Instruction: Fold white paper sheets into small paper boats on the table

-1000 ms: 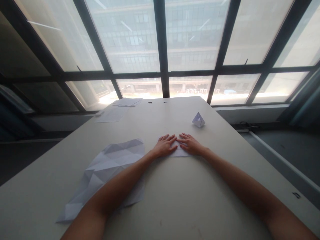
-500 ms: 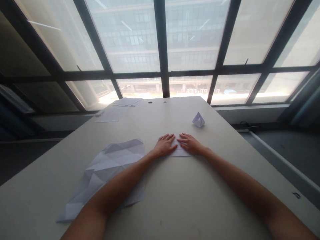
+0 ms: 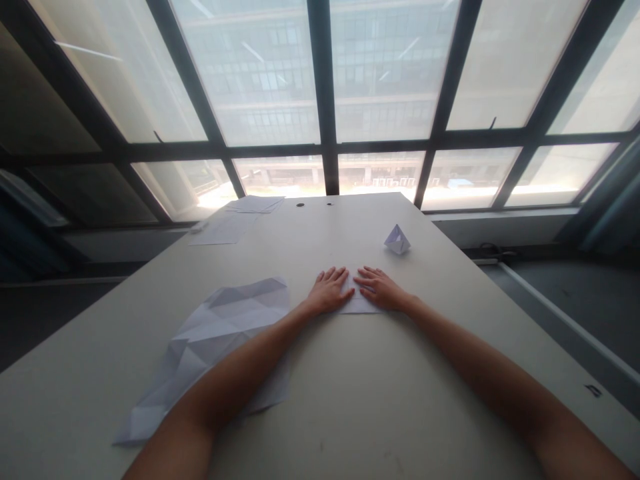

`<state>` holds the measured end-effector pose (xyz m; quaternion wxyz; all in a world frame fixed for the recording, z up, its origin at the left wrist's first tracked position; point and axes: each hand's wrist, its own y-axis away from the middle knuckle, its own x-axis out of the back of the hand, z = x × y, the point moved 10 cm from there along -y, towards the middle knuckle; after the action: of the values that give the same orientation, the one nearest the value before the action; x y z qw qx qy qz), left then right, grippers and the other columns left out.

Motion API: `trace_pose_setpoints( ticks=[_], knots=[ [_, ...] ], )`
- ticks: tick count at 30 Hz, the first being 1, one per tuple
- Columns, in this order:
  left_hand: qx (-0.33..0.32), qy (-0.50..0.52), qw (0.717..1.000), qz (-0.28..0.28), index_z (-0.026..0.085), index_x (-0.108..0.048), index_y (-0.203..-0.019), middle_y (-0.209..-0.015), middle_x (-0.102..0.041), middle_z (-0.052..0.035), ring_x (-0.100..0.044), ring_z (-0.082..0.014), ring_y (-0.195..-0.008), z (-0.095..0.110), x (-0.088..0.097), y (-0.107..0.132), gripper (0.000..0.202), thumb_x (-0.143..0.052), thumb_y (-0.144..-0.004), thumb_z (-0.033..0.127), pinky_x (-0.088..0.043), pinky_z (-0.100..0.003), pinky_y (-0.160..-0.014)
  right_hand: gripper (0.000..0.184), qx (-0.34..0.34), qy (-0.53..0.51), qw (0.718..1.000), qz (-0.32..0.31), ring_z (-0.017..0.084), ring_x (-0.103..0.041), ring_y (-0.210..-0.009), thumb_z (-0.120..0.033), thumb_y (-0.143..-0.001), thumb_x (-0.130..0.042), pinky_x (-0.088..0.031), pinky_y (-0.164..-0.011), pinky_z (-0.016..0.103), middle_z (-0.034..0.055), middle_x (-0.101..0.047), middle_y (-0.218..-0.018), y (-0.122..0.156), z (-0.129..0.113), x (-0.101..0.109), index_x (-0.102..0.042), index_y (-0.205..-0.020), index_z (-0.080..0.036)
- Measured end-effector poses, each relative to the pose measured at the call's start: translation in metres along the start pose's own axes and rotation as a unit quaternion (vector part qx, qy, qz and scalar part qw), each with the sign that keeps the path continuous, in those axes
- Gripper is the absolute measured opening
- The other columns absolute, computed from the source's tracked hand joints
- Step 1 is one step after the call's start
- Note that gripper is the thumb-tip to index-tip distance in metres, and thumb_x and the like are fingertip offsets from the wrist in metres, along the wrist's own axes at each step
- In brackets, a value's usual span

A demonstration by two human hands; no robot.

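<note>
A small piece of folded white paper [image 3: 361, 306] lies flat on the table between and beneath my hands. My left hand [image 3: 330, 291] rests palm down on its left part, fingers stretched out. On its right part lies my right hand [image 3: 381, 289], also flat with the fingers extended. The two thumbs point toward each other over the paper. Much of the paper is hidden under the palms; its near edge shows as a straight strip. Beyond my right hand stands a folded paper boat [image 3: 397, 240].
A large creased sheet of paper [image 3: 220, 333] spreads at the left, partly under my left forearm. Several white sheets [image 3: 225, 228] lie at the far left of the white table [image 3: 380, 400]. Dark-framed windows [image 3: 327, 87] rise behind the far edge.
My left fingers have shifted very slightly over the paper. Nothing else has visibly moved.
</note>
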<state>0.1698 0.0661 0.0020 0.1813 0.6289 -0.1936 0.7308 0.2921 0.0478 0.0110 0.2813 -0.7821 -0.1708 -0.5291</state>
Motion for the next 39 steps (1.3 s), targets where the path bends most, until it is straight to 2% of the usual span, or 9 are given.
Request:
trace_pose_setpoints(
  ticks=[8, 14, 19, 22, 24, 28, 33, 36, 39],
  knots=[
    [-0.001, -0.003, 1.0, 0.001, 0.026, -0.029, -0.156, -0.163, -0.027, -0.0041, -0.019, -0.0295, -0.151, 0.001, -0.001, 0.0, 0.071, -0.029, -0.096, 0.064, -0.016, -0.053, -0.121, 0.043, -0.024, 0.009, 1.0, -0.003, 0.031, -0.035, -0.145, -0.03, -0.1, -0.044, -0.026, -0.117, 0.057, 0.0096, -0.043, -0.154, -0.003, 0.01, -0.005, -0.056, -0.141, -0.03],
    [-0.009, -0.007, 1.0, 0.002, 0.03, -0.031, -0.155, -0.164, -0.026, -0.0032, -0.019, -0.0298, -0.151, 0.002, 0.0, 0.002, 0.067, -0.027, -0.097, 0.064, -0.016, -0.054, -0.12, 0.05, -0.025, -0.006, 0.999, -0.025, 0.03, -0.027, -0.149, -0.022, -0.098, -0.043, -0.022, -0.117, 0.06, 0.0099, -0.037, -0.158, -0.003, 0.017, -0.008, -0.047, -0.147, -0.031],
    [-0.011, -0.004, 1.0, -0.006, 0.032, -0.03, -0.155, -0.164, -0.025, -0.0028, -0.018, -0.0305, -0.151, 0.002, -0.001, 0.002, 0.066, -0.026, -0.097, 0.064, -0.015, -0.056, -0.12, 0.06, -0.015, -0.051, 0.995, -0.082, 0.031, -0.015, -0.152, -0.038, -0.096, -0.054, -0.012, -0.119, 0.061, 0.0077, -0.026, -0.163, 0.002, 0.03, -0.007, -0.036, -0.153, -0.036],
    [-0.008, 0.0, 1.0, -0.007, 0.032, -0.03, -0.155, -0.164, -0.025, -0.003, -0.018, -0.0304, -0.151, 0.002, 0.0, 0.002, 0.067, -0.027, -0.097, 0.064, -0.015, -0.055, -0.12, 0.075, 0.004, -0.077, 0.991, -0.11, 0.032, -0.014, -0.152, -0.052, -0.087, -0.066, -0.013, -0.121, 0.056, 0.0093, -0.026, -0.162, 0.005, 0.033, -0.003, -0.036, -0.153, -0.033],
    [-0.006, 0.001, 1.0, -0.007, 0.032, -0.031, -0.155, -0.164, -0.025, -0.0029, -0.018, -0.0303, -0.151, 0.002, 0.0, 0.002, 0.067, -0.027, -0.097, 0.065, -0.015, -0.055, -0.12, 0.079, 0.007, -0.088, 0.99, -0.11, 0.032, -0.016, -0.151, -0.055, -0.084, -0.068, -0.014, -0.122, 0.054, 0.0102, -0.028, -0.162, 0.007, 0.035, 0.0, -0.038, -0.153, -0.032],
    [-0.005, 0.002, 1.0, -0.006, 0.032, -0.031, -0.155, -0.164, -0.025, -0.0021, -0.018, -0.0302, -0.151, 0.002, 0.001, 0.002, 0.067, -0.027, -0.096, 0.065, -0.015, -0.055, -0.12, 0.075, 0.011, -0.092, 0.991, -0.1, 0.03, -0.019, -0.151, -0.056, -0.086, -0.065, -0.013, -0.122, 0.053, 0.0096, -0.028, -0.161, 0.008, 0.032, 0.002, -0.038, -0.152, -0.032],
    [-0.007, -0.001, 1.0, -0.002, 0.032, -0.031, -0.155, -0.164, -0.025, -0.0026, -0.019, -0.0301, -0.151, 0.001, 0.0, 0.001, 0.067, -0.027, -0.097, 0.065, -0.015, -0.056, -0.12, 0.048, -0.023, -0.067, 0.994, -0.079, 0.027, -0.024, -0.15, -0.043, -0.101, -0.042, -0.015, -0.121, 0.055, 0.0084, -0.032, -0.16, 0.007, 0.035, -0.003, -0.048, -0.147, -0.031],
    [-0.006, -0.003, 1.0, -0.005, 0.032, -0.031, -0.155, -0.164, -0.025, -0.003, -0.019, -0.0302, -0.151, 0.001, 0.0, 0.001, 0.067, -0.027, -0.097, 0.065, -0.015, -0.056, -0.12, 0.049, -0.019, -0.057, 0.996, -0.068, 0.029, -0.027, -0.149, -0.041, -0.098, -0.049, -0.017, -0.12, 0.055, 0.009, -0.034, -0.159, 0.007, 0.034, -0.002, -0.05, -0.145, -0.031],
    [-0.006, -0.004, 1.0, -0.009, 0.032, -0.031, -0.155, -0.164, -0.025, -0.0026, -0.018, -0.0298, -0.151, 0.001, 0.0, 0.001, 0.067, -0.027, -0.097, 0.064, -0.015, -0.054, -0.12, 0.057, -0.007, -0.06, 0.996, -0.068, 0.031, -0.027, -0.149, -0.048, -0.093, -0.057, -0.017, -0.121, 0.055, 0.01, -0.035, -0.159, 0.009, 0.031, 0.001, -0.049, -0.147, -0.031]
  ],
)
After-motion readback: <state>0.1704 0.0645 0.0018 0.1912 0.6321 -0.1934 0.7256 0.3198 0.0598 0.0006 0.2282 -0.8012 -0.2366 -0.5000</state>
